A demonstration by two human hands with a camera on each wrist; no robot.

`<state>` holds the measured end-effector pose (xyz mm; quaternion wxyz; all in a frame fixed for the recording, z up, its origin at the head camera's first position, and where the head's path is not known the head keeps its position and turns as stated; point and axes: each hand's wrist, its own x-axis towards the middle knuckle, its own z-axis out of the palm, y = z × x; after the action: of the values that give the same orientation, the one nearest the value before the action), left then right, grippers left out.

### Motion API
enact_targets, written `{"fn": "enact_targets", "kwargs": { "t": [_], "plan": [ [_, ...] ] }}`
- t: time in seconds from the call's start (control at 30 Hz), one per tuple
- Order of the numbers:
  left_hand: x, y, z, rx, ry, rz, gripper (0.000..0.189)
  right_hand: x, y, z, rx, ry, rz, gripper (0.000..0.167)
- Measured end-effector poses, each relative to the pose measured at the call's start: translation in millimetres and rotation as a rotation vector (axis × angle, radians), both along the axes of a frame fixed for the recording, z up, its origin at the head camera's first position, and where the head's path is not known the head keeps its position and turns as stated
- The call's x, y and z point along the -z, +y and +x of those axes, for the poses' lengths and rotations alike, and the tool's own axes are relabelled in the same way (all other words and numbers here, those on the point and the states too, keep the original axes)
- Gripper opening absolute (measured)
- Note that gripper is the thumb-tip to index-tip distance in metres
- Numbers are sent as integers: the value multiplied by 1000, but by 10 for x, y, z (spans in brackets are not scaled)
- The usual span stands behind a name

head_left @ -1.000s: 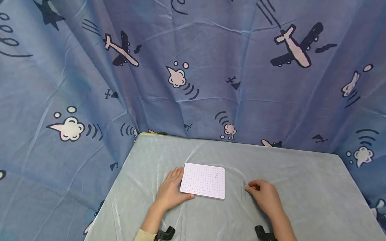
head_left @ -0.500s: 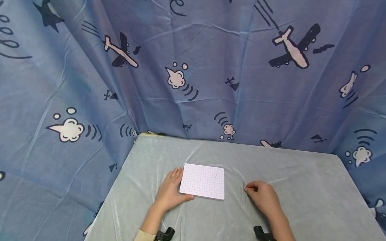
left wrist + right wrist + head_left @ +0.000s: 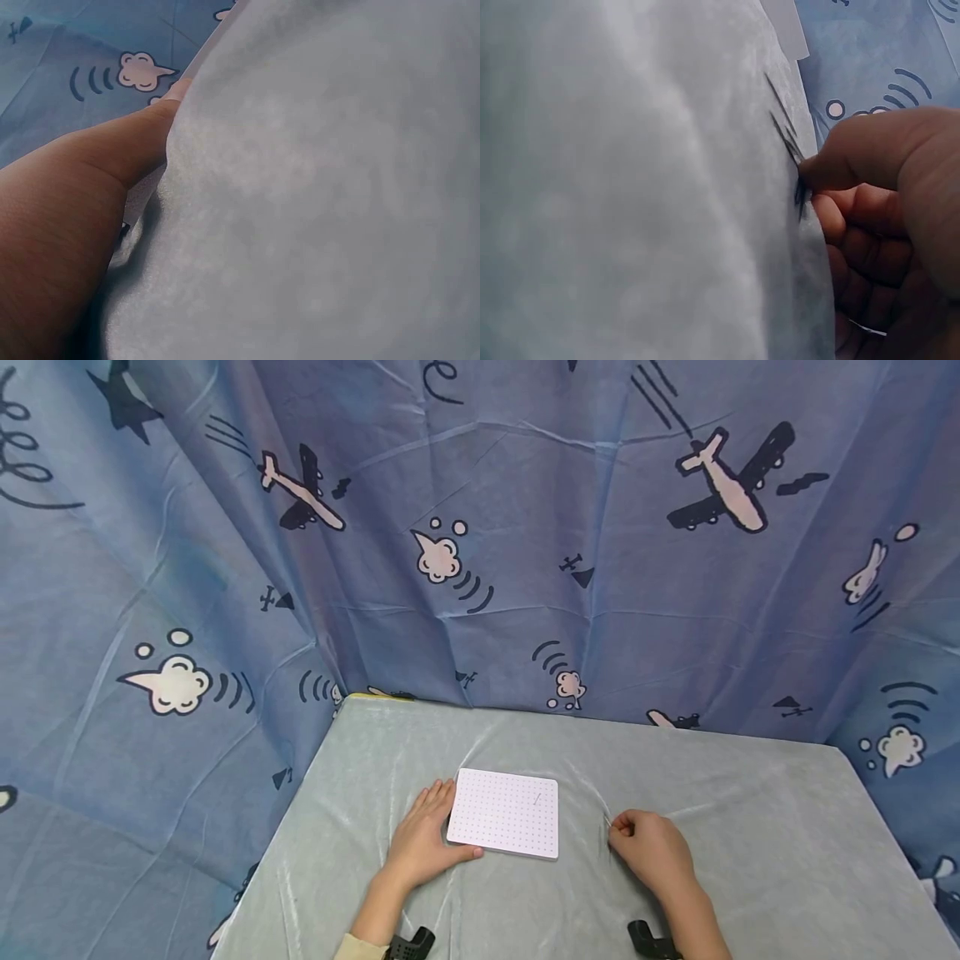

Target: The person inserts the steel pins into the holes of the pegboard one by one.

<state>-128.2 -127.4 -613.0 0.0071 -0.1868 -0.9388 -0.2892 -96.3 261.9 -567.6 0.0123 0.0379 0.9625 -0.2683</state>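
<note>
A white board [image 3: 503, 815] with a grid of small dots or holes lies on the cloth. One thin dark pin-like piece [image 3: 537, 799] shows near its upper right. My left hand [image 3: 426, 839] rests at the board's left side, fingers straight along the edge and thumb at the near edge. To the right of the board, my right hand [image 3: 654, 847] pinches at a small bunch of thin, dark needle-like pins [image 3: 786, 139] with thumb and forefinger; the other fingers are curled. How many pins it pinches is hidden by the fingertips.
A pale grey-green plush cloth [image 3: 787, 843] covers the table, with some creases. Behind and to the left hangs a blue curtain [image 3: 510, 635] printed with planes and clouds. Black wrist devices sit on both wrists.
The right thumb and forefinger have shifted slightly at the pins, and fewer of them show beside the fingertips in the head view. The left hand and the board stay in place.
</note>
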Motion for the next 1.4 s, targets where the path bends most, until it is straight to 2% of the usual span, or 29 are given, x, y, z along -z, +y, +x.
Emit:
{"fn": "enact_targets", "kwargs": {
  "t": [0.27,0.57,0.87,1.07,1.4],
  "plan": [
    [37,-1,0,4,35,0,125,-6,8,-2,-11,4,9,18],
    [26,2,-19,0,16,-9,126,-49,24,-36,-32,7,7,16],
    [31,2,-4,-2,-4,5,125,-1,27,-23,-17,40,5,11],
    [43,1,-9,3,11,4,125,42,49,-10,11,62,-45,10],
    [48,5,-5,-9,-14,-13,126,39,84,2,43,40,-176,16]
  ]
}}
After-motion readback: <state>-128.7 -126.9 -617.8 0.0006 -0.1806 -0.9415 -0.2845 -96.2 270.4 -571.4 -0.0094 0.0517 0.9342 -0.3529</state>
